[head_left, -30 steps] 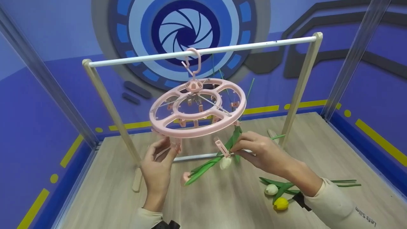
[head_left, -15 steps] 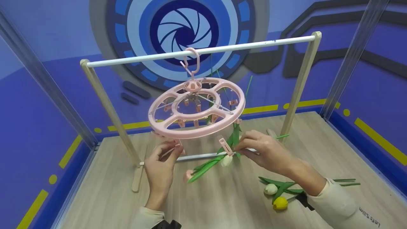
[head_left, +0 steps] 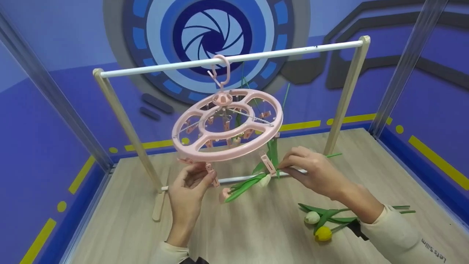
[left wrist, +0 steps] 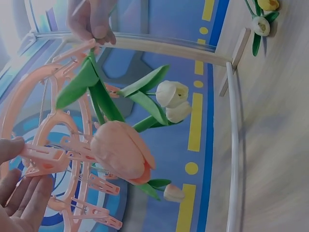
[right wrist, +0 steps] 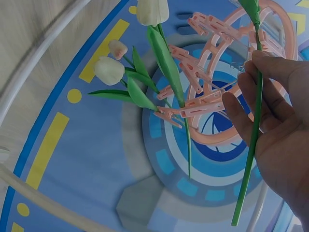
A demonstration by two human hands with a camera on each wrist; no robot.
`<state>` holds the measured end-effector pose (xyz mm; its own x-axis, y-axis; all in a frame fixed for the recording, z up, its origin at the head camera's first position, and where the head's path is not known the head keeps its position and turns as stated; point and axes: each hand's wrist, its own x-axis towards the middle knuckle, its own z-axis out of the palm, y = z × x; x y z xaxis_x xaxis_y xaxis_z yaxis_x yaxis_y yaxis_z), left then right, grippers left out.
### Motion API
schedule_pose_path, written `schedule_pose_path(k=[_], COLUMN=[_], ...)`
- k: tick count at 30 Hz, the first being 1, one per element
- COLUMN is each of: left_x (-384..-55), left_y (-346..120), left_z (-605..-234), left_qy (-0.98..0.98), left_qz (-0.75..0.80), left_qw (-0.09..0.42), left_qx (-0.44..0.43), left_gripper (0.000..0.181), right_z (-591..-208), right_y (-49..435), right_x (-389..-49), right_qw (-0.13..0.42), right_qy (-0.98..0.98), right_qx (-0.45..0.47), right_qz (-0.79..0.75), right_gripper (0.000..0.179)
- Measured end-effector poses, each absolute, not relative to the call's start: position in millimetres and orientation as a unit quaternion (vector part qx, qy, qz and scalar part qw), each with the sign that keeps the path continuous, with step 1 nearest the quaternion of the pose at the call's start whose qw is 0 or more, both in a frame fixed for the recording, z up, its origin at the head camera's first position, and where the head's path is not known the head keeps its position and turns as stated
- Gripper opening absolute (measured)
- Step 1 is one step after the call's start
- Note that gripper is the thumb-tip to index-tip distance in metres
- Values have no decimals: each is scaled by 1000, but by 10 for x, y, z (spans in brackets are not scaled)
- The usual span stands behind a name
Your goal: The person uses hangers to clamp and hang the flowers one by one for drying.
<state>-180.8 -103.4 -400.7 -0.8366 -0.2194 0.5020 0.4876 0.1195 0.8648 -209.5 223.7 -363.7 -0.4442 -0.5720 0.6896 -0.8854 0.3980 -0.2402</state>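
A round pink clip hanger (head_left: 227,154) hangs by its hook from a white rail. My left hand (head_left: 185,200) pinches a pink clothespin (left wrist: 46,158) under its near left rim. My right hand (head_left: 317,172) holds a pink tulip (left wrist: 120,150) by its green stem (right wrist: 253,159), the bloom pointing left beneath the hanger. Another clothespin (head_left: 268,164) dangles beside the right fingertips, overlapping the tulip's leaves in the head view. White tulips (right wrist: 108,70) hang head-down from clips on the far right side.
A wooden stand (head_left: 124,128) carries the white rail (head_left: 285,55), with a lower white bar (head_left: 234,179) near the tabletop. At the right lie a white tulip (head_left: 312,217) and a yellow tulip (head_left: 323,233). Printed blue walls (head_left: 421,102) enclose the table.
The hanger has turned a little, its near clips shifting right. My left hand, on the clothespin, and my right hand, with the pink tulip, have both moved slightly right.
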Motion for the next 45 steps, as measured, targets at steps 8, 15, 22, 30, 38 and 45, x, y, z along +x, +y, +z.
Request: schedule_pose_path(k=[8,15,22,30,38,45], left_x=[-1770,-1770,-1754,-1752,-1745,-1734], left_y=[-984,-952,-925,-897,-875,-869], left_z=[-3996,-3976,-3961,-3956,-3966,-3987], left_qy=[-717,-719,-725,-711,-706,-701], left_qz=[-655,-661,-659,-676,-679,-677], left_qw=[220,189,175,153,149,150], left_qx=[-90,-102,-98,-118,-135,-167], left_gripper=[32,31,34,37,36,32], right_z=[-3650,-3629,-3587,-3556,-3646,-3809], right_y=[2283,2280,2273,2254,2349,2543], right_x=[-2120,-2137,-2080,-1986,-1982,-2011], right_qw=[281,302,287,262,223,195], right_qy=[-783,-772,-778,-767,-773,-794], right_qx=[470,476,461,470,470,446], right_qz=[295,294,316,350,363,365], right_gripper=[38,37,37,37,26,25])
